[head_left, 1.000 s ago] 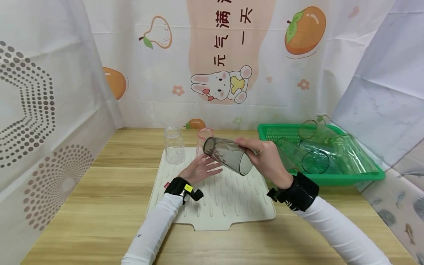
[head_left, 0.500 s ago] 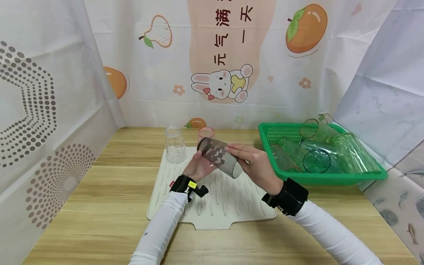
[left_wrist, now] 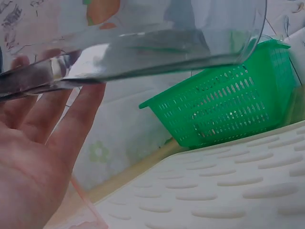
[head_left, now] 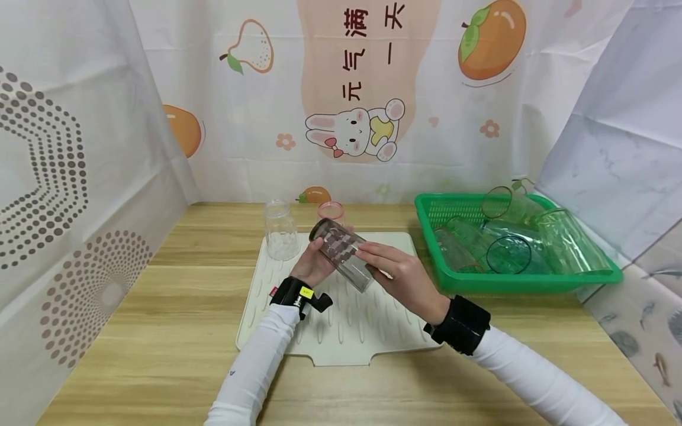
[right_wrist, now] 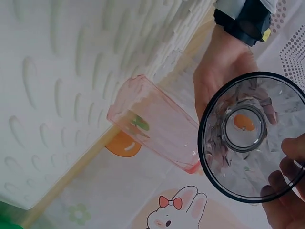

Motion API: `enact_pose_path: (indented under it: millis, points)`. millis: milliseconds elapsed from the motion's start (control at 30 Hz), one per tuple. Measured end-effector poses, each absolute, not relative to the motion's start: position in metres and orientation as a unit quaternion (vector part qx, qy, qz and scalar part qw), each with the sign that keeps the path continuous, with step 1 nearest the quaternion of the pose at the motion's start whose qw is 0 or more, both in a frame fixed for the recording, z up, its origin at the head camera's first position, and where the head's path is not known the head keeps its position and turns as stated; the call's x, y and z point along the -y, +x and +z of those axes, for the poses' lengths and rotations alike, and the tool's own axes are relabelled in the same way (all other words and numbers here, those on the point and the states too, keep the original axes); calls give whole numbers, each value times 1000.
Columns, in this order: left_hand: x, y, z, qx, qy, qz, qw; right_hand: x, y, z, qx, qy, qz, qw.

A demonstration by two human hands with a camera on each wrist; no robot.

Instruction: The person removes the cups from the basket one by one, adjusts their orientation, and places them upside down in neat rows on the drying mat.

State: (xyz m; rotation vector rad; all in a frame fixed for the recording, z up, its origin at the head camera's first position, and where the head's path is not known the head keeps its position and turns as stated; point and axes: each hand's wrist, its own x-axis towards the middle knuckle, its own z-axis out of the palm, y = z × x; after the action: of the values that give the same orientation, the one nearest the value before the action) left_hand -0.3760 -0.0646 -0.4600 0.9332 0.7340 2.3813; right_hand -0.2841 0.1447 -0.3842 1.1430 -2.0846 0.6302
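Observation:
A smoky grey drinking glass is held tilted above the drying mat, its base up to the left and its open rim down to the right. My left hand holds the base end, thumb on the near side and fingers behind it. At the rim end, my right hand grips the glass wall. In the right wrist view, the dark round rim of the glass faces the camera, with right fingertips against it. The left wrist view shows the left fingers under and behind the glass wall.
The pale ridged mat lies on the wooden table. Upside down near its far edge stand a clear glass and a pink glass, the latter partly hidden. A green basket with several glasses stands right.
My right hand has moved left and slightly down with the glass, which tilts more steeply. My left hand, earlier spread beside the glass, now holds its base end.

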Motion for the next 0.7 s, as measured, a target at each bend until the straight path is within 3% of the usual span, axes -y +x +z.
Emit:
enact_pose_path:
  millis: [400,700]
  points:
    - [70,-381,-453,-353,329,852,205,-160,-275,-392,825,447,228,260]
    - [74,-385,-445,-372,302,851,216,-175,-270,-395,840,414,229,264]
